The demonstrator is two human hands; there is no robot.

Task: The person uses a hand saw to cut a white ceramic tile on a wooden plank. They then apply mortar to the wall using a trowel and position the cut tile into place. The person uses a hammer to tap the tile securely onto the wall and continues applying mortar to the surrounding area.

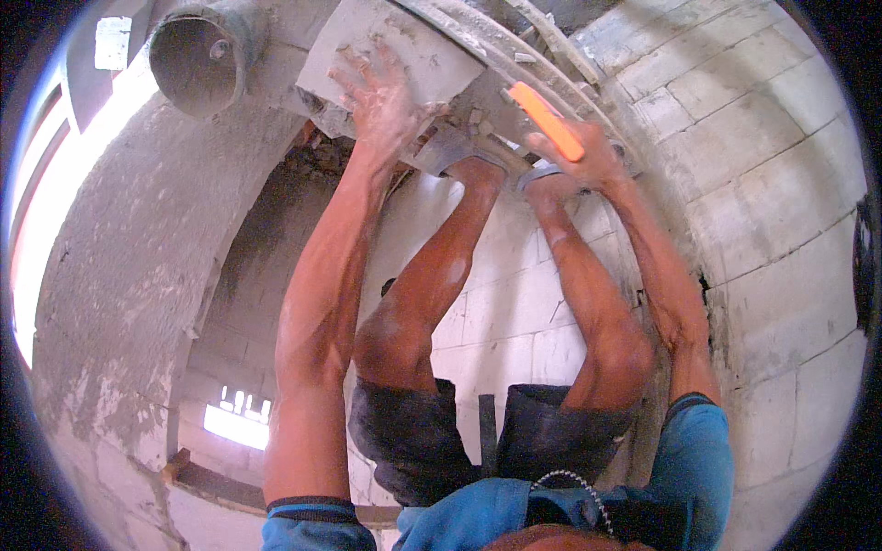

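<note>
My left hand [377, 106] rests with spread fingers on a pale grey, dusty slab [345, 41] at the top centre; its lower edge looks rough and broken. My right hand [579, 151] is closed on an orange tool [542, 115] held to the right of the slab; its working end is too small to make out. Between my hands, my feet [470, 161] in grey footwear stand among broken pieces [473, 119] and dust. Long pale strips [496, 46] run beside the slab.
A round pipe opening [193, 69] sticks out at upper left, beside a rough plastered edge [110, 275] and a bright window. Pale block walls [781, 184] rise on the right and show below my legs [413, 312]. A dark ledge [220, 487] crosses the lower left.
</note>
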